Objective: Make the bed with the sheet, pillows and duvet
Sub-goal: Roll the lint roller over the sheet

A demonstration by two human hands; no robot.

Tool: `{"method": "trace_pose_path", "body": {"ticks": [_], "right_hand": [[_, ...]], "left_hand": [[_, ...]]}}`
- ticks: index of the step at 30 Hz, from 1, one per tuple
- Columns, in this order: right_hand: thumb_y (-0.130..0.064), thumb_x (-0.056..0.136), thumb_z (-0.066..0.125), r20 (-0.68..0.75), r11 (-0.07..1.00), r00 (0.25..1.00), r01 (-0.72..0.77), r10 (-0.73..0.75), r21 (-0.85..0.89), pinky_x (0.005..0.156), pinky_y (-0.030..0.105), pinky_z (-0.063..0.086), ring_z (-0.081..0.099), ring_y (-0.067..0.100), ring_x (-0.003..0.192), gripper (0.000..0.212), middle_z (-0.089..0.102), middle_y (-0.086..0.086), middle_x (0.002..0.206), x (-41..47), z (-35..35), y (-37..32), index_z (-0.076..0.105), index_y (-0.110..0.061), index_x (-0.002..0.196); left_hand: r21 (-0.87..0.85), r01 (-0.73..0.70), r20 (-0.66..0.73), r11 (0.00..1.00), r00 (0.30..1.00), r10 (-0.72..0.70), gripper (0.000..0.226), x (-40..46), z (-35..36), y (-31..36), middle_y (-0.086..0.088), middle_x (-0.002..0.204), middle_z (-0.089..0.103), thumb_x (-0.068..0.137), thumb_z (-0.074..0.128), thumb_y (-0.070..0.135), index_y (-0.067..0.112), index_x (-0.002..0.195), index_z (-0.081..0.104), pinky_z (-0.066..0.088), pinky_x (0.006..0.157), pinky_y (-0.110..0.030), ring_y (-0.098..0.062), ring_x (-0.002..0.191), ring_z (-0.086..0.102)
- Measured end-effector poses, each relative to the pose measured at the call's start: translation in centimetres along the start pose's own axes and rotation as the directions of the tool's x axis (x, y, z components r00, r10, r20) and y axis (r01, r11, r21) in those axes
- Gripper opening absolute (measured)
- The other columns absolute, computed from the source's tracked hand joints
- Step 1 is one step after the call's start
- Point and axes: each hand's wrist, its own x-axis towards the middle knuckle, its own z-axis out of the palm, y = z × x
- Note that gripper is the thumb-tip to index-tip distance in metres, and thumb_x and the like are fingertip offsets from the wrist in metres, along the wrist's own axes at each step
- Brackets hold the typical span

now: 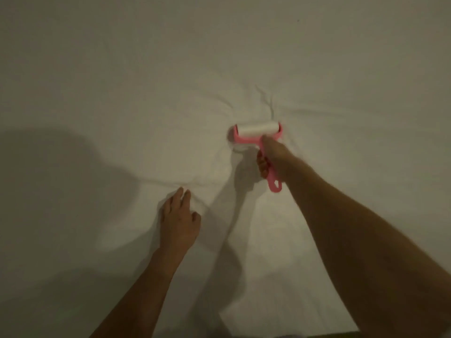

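right hand (pixel 271 157) fingers curl round the pink lint roller (pixel 257 132) handle; left hand (pixel 179 220), at seven o'clock of it, lies with fingers straight, pinning the white sheet (pixel 122 93). best roll toward twelve o'clock, keeping the cloth taut.

The sheet (pixel 219 57) is matt white cloth, softly creased; the lint roller (pixel 257 134) has smooth pink plastic and a white papery roll.
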Motion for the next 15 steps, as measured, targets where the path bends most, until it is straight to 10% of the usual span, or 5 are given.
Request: {"method": "trace_pose_path", "body": {"ticks": [6, 15], "right_hand": [[-0.041, 0.101, 0.037, -0.014, 0.990, 0.991, -0.135, 0.135, 0.036, 0.035, 0.016, 0.025, 0.029, 0.013, 0.029, 0.054, 0.035, 0.002, 0.041, -9.1, -3.6, 15.1, 0.040, -0.012, 0.056], [-0.045, 0.093, 0.054, -0.093, 0.982, 0.978, -0.184, 0.186, 0.027, 0.042, 0.024, 0.036, 0.046, 0.013, 0.047, 0.041, 0.054, 0.007, 0.067, -19.6, -6.1, 26.7, 0.050, -0.004, 0.090]], "left_hand": [[0.176, 0.045, 0.018, 0.983, 0.999, -0.049, 0.059, -2.4, 0.1, 1.1, -0.001, 0.159, 0.016, 0.096, 0.043, 0.027, 0.017, 0.150, 0.023, 0.007, 0.115, -0.051, -0.024, 0.143, 0.017], [0.097, -0.087, 0.183, 0.991, 0.981, 0.069, 0.062, -9.4, 0.8, -0.1, -0.008, 0.157, 0.021, 0.096, 0.045, 0.026, 0.012, 0.150, 0.019, 0.017, 0.116, -0.037, -0.023, 0.143, 0.021]]}}
